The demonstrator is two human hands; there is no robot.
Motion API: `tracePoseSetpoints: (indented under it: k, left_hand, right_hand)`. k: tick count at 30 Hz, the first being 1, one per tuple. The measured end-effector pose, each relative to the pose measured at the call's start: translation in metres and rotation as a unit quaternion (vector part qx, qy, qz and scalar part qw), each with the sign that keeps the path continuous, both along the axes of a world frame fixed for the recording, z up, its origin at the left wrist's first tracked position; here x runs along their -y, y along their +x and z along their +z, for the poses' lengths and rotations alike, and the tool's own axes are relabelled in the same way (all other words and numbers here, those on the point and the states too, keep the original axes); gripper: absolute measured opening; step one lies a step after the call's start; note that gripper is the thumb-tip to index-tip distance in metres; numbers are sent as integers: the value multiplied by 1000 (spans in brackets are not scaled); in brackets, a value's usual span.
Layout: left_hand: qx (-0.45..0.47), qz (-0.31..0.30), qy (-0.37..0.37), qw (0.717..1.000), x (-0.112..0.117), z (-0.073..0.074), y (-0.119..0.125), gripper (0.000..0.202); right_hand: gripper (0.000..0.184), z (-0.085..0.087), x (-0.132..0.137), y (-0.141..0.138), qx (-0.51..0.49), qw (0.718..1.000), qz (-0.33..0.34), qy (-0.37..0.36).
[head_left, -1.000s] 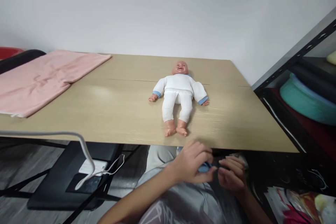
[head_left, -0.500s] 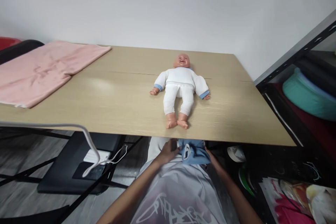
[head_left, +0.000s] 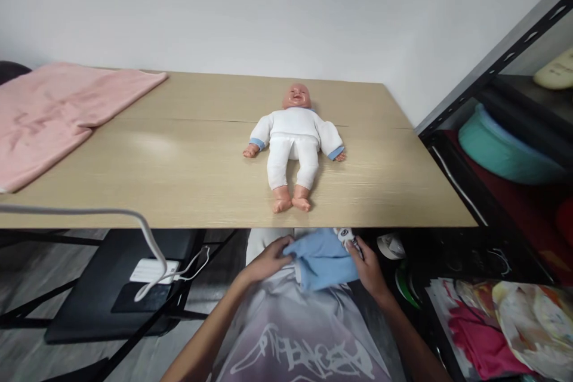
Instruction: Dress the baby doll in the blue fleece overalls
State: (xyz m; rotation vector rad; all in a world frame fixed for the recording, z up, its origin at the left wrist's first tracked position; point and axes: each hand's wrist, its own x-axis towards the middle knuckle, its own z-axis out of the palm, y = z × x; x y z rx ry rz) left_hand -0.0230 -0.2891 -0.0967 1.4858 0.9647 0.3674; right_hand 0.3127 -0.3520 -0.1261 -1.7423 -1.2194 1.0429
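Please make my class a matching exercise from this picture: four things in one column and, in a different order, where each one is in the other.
Things
1. Doll
2. Blue cloth
3. Pink cloth
4. Teal basin

Places
A. Spread over the left part of the table
B. In the shelving at the right
C. Lying face up on the table
D. Held by the left hand and right hand

Pairs: 1-C, 2-D, 3-A, 4-B

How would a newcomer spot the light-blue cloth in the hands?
Start at the long tan table, then drop just below its near edge. There, the left hand and right hand hold the crumpled light-blue cloth. Unlike the spread pink cloth on the table, it is blue, with a dark-marked white patch by the right hand.
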Motion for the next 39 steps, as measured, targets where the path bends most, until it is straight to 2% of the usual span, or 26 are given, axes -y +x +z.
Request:
tracePoseSetpoints:
  k: [2, 4, 5, 7, 9, 11, 14, 16, 18, 20, 22, 25, 28, 31, 34, 36, 39]
  left_hand:
    - [-20, -77, 41, 996, 3, 22, -21, 27]
    - [-26, -102, 82, 991, 3, 43, -34, 34]
    - [-24, -101, 102, 989, 2, 53, -37, 36]
    - [-3, -79, 139, 987, -1, 77, -37, 38]
    - [58, -38, 172, 983, -7, 102, -29, 39]
    - [149, 12, 212, 966, -18, 126, -18, 47]
    - [245, 21, 249, 937, -44, 151, -5, 58]
    - [274, 18, 263, 925, -64, 163, -1, 42]
    - [305, 35, 268, 913, -83, 175, 2, 19]
    - [337, 56, 252, 905, -99, 189, 4, 23]
    - [353, 74, 219, 907, -115, 204, 8, 27]
    - [364, 85, 185, 909, -140, 224, 16, 32]
    - [376, 67, 183, 906, -169, 238, 24, 41]
    - [361, 33, 187, 913, -196, 247, 28, 44]
    - [324, 23, 214, 921, -215, 253, 29, 42]
    - [299, 23, 247, 921, -225, 256, 29, 44]
    - [253, 31, 322, 912, -236, 262, 25, 48]
  right_hand:
    - [32, 24, 10, 2, 61, 985, 119, 106]
    - [10, 53, 8, 3, 102, 944, 198, 244]
    - [13, 68, 3, 1, 109, 916, 217, 319]
    - [32, 102, -14, -6, 121, 871, 244, 408]
    - [37, 136, -37, -17, 121, 844, 252, 458]
    - [38, 166, -61, -30, 108, 830, 260, 482]
    - [31, 196, -94, -45, 107, 827, 248, 494]
    - [30, 205, -112, -48, 103, 836, 232, 487]
    - [43, 211, -128, -46, 84, 846, 261, 457]
    - [65, 216, -142, -42, 61, 846, 350, 397]
    - [83, 222, -157, -38, 38, 830, 446, 332]
    - [92, 230, -181, -35, -17, 810, 508, 292]
    - [73, 238, -207, -36, -63, 811, 499, 299]
    - [50, 247, -229, -41, -75, 817, 451, 352]
    - [44, 258, -242, -48, -43, 821, 374, 429]
    - [37, 266, -246, -50, -1, 813, 334, 477]
    - [31, 277, -248, -48, 34, 796, 327, 508]
